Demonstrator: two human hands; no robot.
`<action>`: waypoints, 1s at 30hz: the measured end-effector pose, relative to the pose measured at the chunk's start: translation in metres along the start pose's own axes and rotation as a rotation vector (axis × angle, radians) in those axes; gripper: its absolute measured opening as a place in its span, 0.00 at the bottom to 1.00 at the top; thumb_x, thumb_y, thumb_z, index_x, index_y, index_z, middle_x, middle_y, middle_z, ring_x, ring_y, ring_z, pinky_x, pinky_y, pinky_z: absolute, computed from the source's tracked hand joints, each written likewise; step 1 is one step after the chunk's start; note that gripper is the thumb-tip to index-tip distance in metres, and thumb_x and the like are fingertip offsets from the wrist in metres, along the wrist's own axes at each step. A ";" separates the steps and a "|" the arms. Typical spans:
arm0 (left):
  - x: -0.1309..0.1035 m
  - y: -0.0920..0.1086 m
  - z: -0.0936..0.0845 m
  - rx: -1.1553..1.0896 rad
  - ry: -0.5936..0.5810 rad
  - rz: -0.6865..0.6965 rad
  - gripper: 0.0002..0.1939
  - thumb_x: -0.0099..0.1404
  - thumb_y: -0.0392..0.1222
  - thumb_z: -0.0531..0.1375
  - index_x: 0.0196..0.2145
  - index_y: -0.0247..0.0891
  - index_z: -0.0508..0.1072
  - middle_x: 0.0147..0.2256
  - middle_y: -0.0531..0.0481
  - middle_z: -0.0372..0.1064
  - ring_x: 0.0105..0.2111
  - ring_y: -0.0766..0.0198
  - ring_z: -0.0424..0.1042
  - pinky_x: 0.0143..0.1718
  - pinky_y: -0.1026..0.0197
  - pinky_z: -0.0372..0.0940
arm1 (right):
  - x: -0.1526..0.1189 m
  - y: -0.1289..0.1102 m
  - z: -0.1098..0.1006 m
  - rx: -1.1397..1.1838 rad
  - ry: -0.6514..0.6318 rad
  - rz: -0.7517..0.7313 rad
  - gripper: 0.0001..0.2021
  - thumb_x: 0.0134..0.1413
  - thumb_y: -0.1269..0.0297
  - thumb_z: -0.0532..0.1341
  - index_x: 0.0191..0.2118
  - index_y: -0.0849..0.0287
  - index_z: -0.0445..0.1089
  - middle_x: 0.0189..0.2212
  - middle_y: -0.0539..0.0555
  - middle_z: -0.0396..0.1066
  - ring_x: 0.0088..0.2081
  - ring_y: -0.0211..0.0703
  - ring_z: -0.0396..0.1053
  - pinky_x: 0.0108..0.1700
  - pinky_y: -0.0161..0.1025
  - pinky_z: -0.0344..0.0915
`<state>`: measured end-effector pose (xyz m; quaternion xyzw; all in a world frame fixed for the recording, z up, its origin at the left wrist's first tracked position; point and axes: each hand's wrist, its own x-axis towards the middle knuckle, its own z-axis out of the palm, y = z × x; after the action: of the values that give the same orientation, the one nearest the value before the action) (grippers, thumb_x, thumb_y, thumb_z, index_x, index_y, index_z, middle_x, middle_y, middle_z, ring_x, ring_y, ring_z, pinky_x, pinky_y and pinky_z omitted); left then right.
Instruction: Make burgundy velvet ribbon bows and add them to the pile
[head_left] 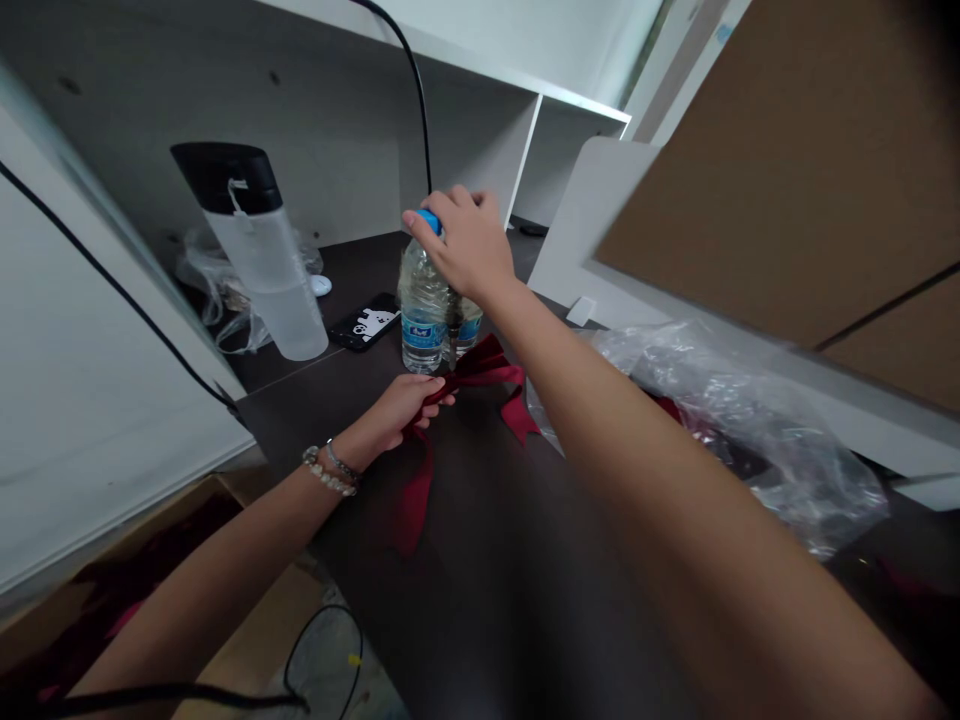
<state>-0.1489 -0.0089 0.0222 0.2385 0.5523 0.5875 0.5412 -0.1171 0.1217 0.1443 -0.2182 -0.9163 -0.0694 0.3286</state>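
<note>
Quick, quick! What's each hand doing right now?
Left hand: closed, holding the shiny dark-red fabric ribbon.
Right hand: curved over the top of the blue-capped, clear plastic bottle; can't tell if it's gripping.

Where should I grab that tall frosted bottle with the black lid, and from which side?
I'd take the tall frosted bottle around its mid-body, below the black lid, coming from the near side. The body is slim and straight-sided there, and that side looks open, while crumpled plastic lies behind.
</note>
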 end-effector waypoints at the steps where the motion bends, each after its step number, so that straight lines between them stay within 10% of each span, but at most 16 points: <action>1: 0.000 0.000 0.000 -0.006 0.000 -0.002 0.11 0.67 0.34 0.53 0.27 0.29 0.70 0.25 0.49 0.67 0.14 0.79 0.51 0.12 0.75 0.44 | 0.000 0.000 0.000 0.003 0.006 0.002 0.23 0.66 0.48 0.42 0.48 0.57 0.66 0.48 0.59 0.65 0.51 0.57 0.57 0.49 0.47 0.59; 30: 0.008 0.012 -0.018 -0.487 -0.256 -0.365 0.13 0.72 0.32 0.45 0.37 0.25 0.67 0.20 0.56 0.57 0.11 0.81 0.50 0.08 0.79 0.48 | -0.005 -0.005 0.006 -0.051 0.088 0.018 0.22 0.66 0.51 0.42 0.48 0.59 0.67 0.46 0.60 0.65 0.51 0.58 0.57 0.49 0.50 0.59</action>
<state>-0.1714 -0.0068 0.0253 0.0712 0.3569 0.5607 0.7438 -0.1194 0.1167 0.1361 -0.2315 -0.8968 -0.0993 0.3636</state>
